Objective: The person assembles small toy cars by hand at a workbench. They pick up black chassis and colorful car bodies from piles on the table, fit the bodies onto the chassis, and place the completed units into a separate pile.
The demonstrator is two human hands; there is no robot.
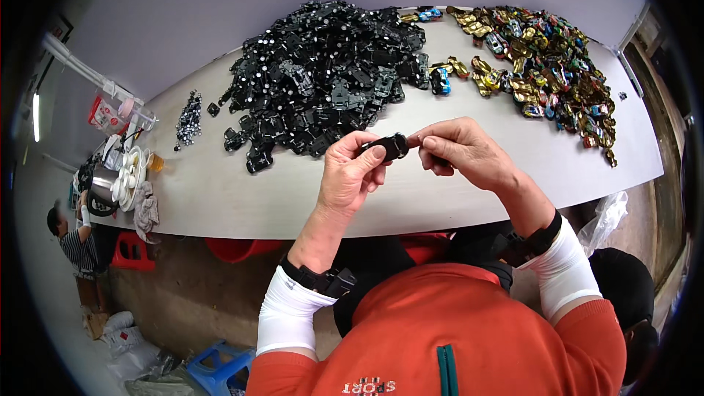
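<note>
My left hand [350, 173] grips a black toy car chassis [394, 148] between thumb and fingers, just above the table's near part. My right hand [463, 149] is at the chassis's right end, its index fingertip touching or nearly touching it. The other right fingers are curled in; anything small between them is hidden. Beyond my hands lies a big heap of black toy car chassis [323, 73], some with pale round spots. Farther right spreads a pile of shiny gold and coloured toy car bodies [546, 77].
A small pile of silvery parts [189, 121] lies left of the black heap. White dishes [130, 177], a metal pot [103, 189] and a cloth [147, 209] crowd the table's left end. Stools, red [133, 251] and blue [220, 368], stand below. Another person [77, 246] is at far left.
</note>
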